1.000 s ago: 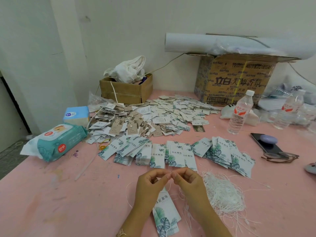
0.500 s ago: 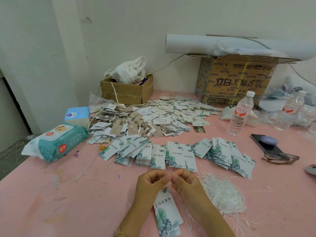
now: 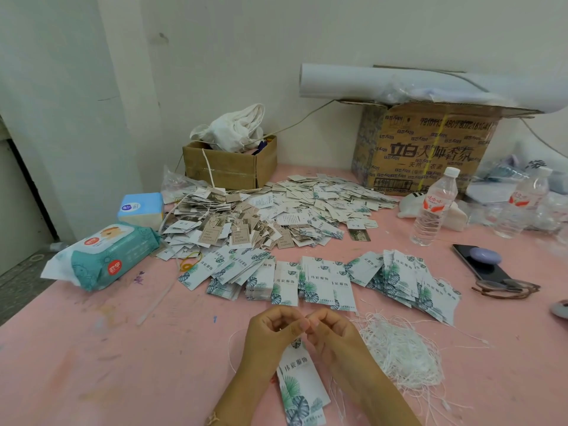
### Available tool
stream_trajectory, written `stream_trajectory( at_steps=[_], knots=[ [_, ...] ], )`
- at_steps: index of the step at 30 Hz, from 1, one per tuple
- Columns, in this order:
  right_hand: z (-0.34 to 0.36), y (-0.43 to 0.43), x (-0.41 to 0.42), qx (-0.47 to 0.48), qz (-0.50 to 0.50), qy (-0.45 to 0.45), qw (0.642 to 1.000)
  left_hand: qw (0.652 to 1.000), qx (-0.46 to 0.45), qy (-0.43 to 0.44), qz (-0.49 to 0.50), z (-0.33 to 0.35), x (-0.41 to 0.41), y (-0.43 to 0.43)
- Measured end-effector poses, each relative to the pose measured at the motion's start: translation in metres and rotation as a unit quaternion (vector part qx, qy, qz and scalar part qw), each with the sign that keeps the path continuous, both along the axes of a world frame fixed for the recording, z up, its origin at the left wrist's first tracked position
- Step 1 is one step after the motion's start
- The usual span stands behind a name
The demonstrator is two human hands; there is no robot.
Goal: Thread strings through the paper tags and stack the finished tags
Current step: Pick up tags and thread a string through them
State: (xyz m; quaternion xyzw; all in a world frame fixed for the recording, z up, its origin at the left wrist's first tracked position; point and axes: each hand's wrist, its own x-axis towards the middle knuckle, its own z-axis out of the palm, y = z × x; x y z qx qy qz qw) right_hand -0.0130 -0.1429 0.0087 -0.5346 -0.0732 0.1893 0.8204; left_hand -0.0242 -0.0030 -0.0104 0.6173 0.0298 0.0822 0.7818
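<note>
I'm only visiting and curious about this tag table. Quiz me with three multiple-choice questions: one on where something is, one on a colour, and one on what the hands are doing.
1. Where is the loose white string?
A. On the table, just beyond the right hand
B. On a chair
C. In a bucket

2. What colour is the table top?
A. Green
B. Pink
C. Black

3. What are the left hand and right hand doing?
A. Resting flat with straight fingers
B. Pinching together at the top of a tag
C. Lifting a bucket

Answers:
1 A: the tangle lies on the table beside the right hand.
2 B: bare pink surface shows around everything.
3 B: the curled fingertips of both hands meet over the leaf-printed tag.
</note>
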Motion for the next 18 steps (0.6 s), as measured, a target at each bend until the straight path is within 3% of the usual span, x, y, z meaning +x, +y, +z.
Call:
stream_trajectory(
  at_steps=[18],
  knots=[
    [-0.0003,0.0009,0.0,-0.097,-0.091,-0.068,0.989,0.998,0.044,-0.001,0.041,0.0007,-0.002,-0.0006]
  ],
)
